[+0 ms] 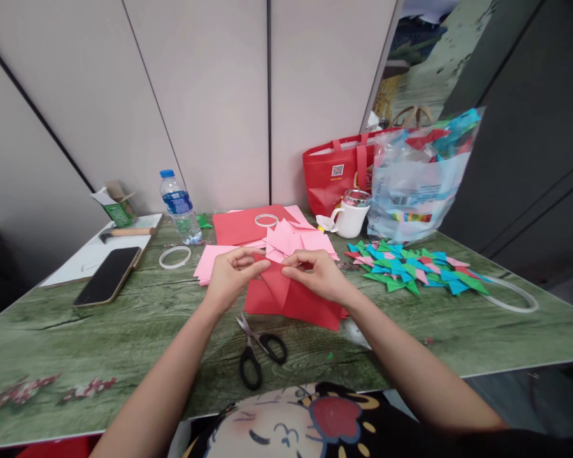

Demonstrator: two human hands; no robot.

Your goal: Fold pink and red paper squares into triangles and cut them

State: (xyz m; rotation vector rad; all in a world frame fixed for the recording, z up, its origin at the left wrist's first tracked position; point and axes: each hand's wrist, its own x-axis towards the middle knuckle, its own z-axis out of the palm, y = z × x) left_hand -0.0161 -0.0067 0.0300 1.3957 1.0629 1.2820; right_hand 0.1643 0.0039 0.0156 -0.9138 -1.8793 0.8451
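Note:
My left hand [232,273] and my right hand [318,275] both pinch a partly folded red paper piece [277,283] just above the table. Beneath it lies a stack of red paper sheets [310,308]. Behind my hands sits a pile of folded pink paper pieces [293,238] on pink and red sheets. Black-handled scissors [258,353] lie in front of my hands, blades pointing towards them.
A string of green, blue and pink folded pieces [410,267] lies to the right with a white ring [510,296]. White mug [351,216], red bag [337,172], plastic bag [420,181] stand behind. Left: water bottle [180,207], phone [107,275], tape ring [174,257], hammer [127,233].

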